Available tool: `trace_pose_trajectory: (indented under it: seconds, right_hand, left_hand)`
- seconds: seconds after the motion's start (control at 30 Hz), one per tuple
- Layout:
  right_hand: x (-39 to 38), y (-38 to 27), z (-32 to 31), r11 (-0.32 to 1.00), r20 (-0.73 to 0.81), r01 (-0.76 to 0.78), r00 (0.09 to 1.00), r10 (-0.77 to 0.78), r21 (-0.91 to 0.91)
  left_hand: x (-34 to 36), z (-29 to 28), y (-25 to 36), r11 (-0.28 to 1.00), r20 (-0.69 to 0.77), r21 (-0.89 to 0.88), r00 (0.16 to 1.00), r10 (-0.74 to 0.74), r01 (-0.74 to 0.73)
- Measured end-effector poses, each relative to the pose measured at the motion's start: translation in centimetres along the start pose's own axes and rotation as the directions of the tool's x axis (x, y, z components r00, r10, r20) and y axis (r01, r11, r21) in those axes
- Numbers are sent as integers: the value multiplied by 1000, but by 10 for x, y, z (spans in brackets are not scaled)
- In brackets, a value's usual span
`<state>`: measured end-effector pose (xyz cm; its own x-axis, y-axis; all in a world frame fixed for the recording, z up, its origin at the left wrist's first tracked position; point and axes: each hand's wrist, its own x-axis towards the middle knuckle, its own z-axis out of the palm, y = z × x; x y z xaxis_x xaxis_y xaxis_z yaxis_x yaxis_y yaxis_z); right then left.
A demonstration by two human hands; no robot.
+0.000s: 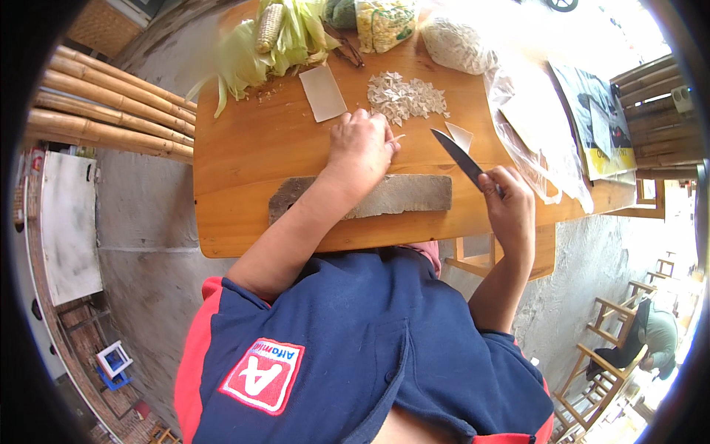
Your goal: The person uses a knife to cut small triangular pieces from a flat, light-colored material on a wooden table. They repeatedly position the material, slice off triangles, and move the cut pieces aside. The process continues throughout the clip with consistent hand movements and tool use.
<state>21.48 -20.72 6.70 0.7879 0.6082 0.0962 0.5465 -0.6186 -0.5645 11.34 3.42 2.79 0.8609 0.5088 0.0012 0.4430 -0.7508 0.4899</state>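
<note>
My right hand (510, 194) grips a kitchen knife (456, 154), its dark blade pointing up and left over the wooden table (255, 166). The fingers of my left hand (362, 144) are closed on a thin whitish strip (399, 138), whose tip sticks out on the right. Beyond that hand lies a heap of small white cut pieces (405, 98). A whitish rectangular sheet (323, 93) rests just past my left knuckles. Beside the blade is a pale triangular piece (460, 136). Under my left forearm stretches a worn wooden board (407, 194), partly hidden by the arm.
Husked corn (270, 29) with pale green leaves lies at the far left. A clear bag of yellowish pieces (384, 26) and a bag of whitish stuff (455, 46) stand behind the heap. A plastic bag (521, 122) covers the right side. A person (654, 333) sits far right.
</note>
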Motion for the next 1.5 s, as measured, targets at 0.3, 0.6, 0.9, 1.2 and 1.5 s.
trace_pose_trajectory:
  seconds: [0.3, 0.6, 0.9, 1.2, 1.5]
  right_hand:
    - [-50, -33, 36, 705, 484, -451, 858, 173, 547]
    - [-36, -54, 67, 544, 596, -546, 796, 102, 636]
    - [-29, -48, 62, 468, 526, -522, 839, 136, 713]
    - [-37, -42, 46, 896, 230, -288, 948, 218, 339]
    - [-35, -54, 43, 972, 205, 224, 957, -206, -67]
  left_hand:
    - [-37, -35, -27, 780, 108, -595, 981, -163, 195]
    - [-83, -27, -29, 736, -47, -673, 989, -141, 73]
    - [-80, -7, -29, 944, -188, -280, 975, 121, -171]
    - [-83, -1, -29, 957, -351, -116, 912, 212, -267]
    - [-116, 11, -34, 902, -358, 31, 838, 411, -430]
